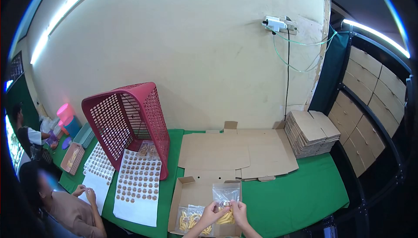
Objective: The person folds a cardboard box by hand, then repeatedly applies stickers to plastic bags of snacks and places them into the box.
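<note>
Over an open cardboard box (pixel 183 194), a clear zip bag (pixel 226 192) with yellow pieces inside is between my two hands. My left hand (pixel 210 215) pinches the bag's left side, and my right hand (pixel 238 213) pinches its right side. A small round sticker (pixel 226 203) shows on the bag between my fingertips. More clear bags of yellow pieces (pixel 185 220) lie in the box, left of and below my left hand.
Flattened cardboard (pixel 213 151) lies behind the box, with a cardboard stack (pixel 311 129) at right. A tipped red basket (pixel 159 120) stands left, near sticker sheets (pixel 137 209). A co-worker (pixel 74 212) sits at left; another person (pixel 32 135) is farther back.
</note>
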A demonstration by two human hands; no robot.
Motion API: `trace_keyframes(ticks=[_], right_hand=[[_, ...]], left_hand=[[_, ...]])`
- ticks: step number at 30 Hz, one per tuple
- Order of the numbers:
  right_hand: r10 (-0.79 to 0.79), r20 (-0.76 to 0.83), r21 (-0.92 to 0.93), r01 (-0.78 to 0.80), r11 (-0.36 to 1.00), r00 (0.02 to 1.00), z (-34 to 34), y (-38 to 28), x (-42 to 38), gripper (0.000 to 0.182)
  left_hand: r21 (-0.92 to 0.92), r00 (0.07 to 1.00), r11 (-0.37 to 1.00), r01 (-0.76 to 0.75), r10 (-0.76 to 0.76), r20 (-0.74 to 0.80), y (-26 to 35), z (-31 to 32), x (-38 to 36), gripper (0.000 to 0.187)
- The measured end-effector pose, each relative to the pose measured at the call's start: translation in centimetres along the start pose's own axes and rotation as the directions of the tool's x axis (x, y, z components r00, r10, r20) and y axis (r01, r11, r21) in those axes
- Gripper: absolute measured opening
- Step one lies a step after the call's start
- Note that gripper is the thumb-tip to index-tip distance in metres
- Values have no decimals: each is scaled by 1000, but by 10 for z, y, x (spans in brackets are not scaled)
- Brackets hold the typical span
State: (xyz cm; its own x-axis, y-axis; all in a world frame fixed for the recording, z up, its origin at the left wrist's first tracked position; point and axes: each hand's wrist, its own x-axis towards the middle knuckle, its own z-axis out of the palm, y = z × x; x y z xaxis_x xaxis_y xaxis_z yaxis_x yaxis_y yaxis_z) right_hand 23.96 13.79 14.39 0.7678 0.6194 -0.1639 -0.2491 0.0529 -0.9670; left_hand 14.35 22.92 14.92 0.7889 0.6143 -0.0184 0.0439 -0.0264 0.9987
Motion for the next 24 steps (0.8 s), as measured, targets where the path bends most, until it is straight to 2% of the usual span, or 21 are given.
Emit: trace_keyframes(ticks=[3, 4, 7, 9, 10, 13, 16, 19, 22, 24], right_hand=[[85, 60, -157, -74, 985, 995, -2, 1, 3, 24], [112, 74, -216, -94, 972, 991, -2, 2, 3, 25], [118, 172, -32, -114, 993, 978, 10, -23, -9, 22], [77, 240, -31, -71, 997, 968, 9, -18, -6, 21], [60, 274, -30, -54, 998, 960, 8, -15, -5, 21], [105, 273, -30, -101, 994, 956, 6, -9, -4, 20], [48, 233, -44, -39, 998, 971, 7, -15, -9, 18], [14, 239, -140, 20, 990, 971, -4, -5, -9, 17], [94, 209, -453, 11, 891, 973, -13, -20, -15, 16], [40, 227, -300, 31, 953, 973, -15, -8, -13, 16]], left_hand=[[57, 998, 996, 61, -62, 2, 3, -5, -6, 28], [24, 995, 996, 91, -90, -42, 8, -5, -8, 27], [-52, 984, 991, 125, -131, -124, 12, -9, -5, 26], [-67, 986, 992, 105, -112, -125, 0, -20, 2, 25], [37, 992, 996, 85, -81, -96, 1, -21, 1, 17], [-61, 986, 991, 118, -124, -115, 2, -17, -1, 17], [61, 991, 993, 103, -97, -93, 8, -19, 1, 21], [-252, 992, 960, 119, -124, -6, 3, -14, 5, 19], [-259, 991, 959, 118, -99, 85, 17, -9, 7, 20], [-197, 987, 968, 154, -143, 72, 16, -5, 7, 20]])
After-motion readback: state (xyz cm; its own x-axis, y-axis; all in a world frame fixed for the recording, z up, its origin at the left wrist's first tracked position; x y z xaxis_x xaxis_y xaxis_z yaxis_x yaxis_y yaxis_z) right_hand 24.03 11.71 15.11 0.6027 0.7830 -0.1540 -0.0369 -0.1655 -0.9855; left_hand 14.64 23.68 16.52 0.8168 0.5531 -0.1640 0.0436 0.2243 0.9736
